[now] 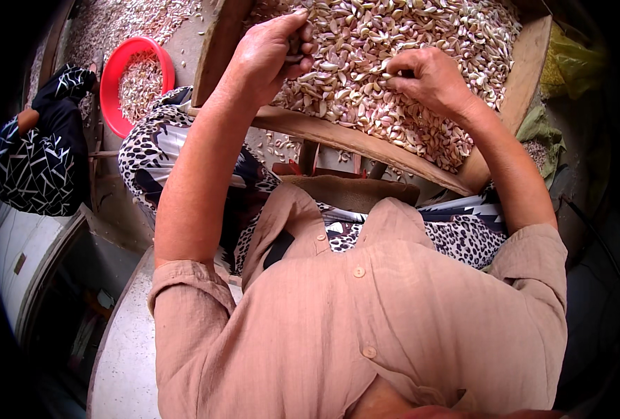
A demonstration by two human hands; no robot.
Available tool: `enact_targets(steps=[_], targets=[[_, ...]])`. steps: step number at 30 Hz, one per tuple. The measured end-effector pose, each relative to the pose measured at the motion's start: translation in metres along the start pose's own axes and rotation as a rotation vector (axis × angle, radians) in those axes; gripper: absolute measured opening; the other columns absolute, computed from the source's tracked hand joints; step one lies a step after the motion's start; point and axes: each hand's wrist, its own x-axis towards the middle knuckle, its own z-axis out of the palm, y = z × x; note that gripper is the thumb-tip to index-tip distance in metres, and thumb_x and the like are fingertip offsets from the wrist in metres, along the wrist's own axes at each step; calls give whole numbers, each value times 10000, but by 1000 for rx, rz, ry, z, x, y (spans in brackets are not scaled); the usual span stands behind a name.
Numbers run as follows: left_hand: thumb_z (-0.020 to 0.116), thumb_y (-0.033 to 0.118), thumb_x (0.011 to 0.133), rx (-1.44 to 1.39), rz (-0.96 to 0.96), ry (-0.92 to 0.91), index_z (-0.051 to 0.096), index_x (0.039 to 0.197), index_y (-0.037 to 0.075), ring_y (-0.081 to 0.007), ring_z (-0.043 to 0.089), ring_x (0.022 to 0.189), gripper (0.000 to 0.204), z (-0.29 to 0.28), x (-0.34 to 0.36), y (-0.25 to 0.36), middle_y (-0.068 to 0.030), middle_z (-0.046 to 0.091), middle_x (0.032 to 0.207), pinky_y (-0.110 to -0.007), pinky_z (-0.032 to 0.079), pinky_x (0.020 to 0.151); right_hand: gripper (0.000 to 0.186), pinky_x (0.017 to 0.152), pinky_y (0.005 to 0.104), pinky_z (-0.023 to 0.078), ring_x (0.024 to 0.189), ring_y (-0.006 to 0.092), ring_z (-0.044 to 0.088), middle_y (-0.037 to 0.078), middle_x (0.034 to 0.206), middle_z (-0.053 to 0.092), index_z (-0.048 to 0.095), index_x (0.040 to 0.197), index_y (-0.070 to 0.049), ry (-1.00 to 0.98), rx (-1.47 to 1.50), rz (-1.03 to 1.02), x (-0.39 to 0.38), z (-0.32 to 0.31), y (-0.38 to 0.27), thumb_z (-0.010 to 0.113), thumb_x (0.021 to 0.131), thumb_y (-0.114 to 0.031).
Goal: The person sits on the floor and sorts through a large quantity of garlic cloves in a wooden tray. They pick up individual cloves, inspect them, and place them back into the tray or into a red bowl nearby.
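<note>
A wooden tray point(366, 140) full of pale, pink-tinged garlic cloves point(352, 49) lies in front of me. My left hand point(276, 50) is raised at the tray's left side, fingers curled over what look like cloves, though they are mostly hidden. My right hand point(428, 82) is over the heap toward the right, thumb and forefinger bent around a pale clove among the others.
At the left, a red basin point(109, 94) holds more cloves, and a person in dark patterned clothing point(41, 160) is beside it. More cloves point(121, 17) lie spread behind it. A yellow sack point(575, 59) and green sacking point(544, 136) are right of the tray.
</note>
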Motion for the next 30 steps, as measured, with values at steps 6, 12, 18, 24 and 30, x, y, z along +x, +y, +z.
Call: enact_targets(steps=[6,12,18,24,30], targets=[[533,305,1056,14,-4,-4,559,841,77,-125,567,677,314,-1,-1,1,-37,569,734,-222,455,544,212,659,356,488,663,181,584,93,723,624,636,881,16,26,199,-4,2,-30,26,675,889,-192],[526,303,1059,23,-2,17,562,841,73,-129,563,677,318,1,0,0,-41,571,735,-229,449,548,246,669,383,453,680,231,507,127,763,531,550,966,6,-4,42,-24,-2,-40,34,645,910,-215],[525,306,1058,18,2,17,567,835,78,-130,563,652,322,0,3,-4,-43,581,733,-227,449,539,215,732,391,523,788,269,670,121,879,647,622,1033,-30,243,-149,-185,-11,-36,32,721,854,-97],[521,310,1059,54,-7,14,569,833,87,-123,555,599,321,2,6,-3,-36,591,735,-219,432,501,167,786,387,575,875,250,708,58,938,695,710,986,-125,108,-28,-182,-11,-21,11,745,826,-96],[570,310,1031,31,-5,-15,609,825,91,-121,593,593,303,-4,8,-4,-17,610,724,-249,535,560,148,778,422,574,891,302,698,68,923,684,718,917,-131,-10,-231,-149,-9,-12,9,715,770,-112]])
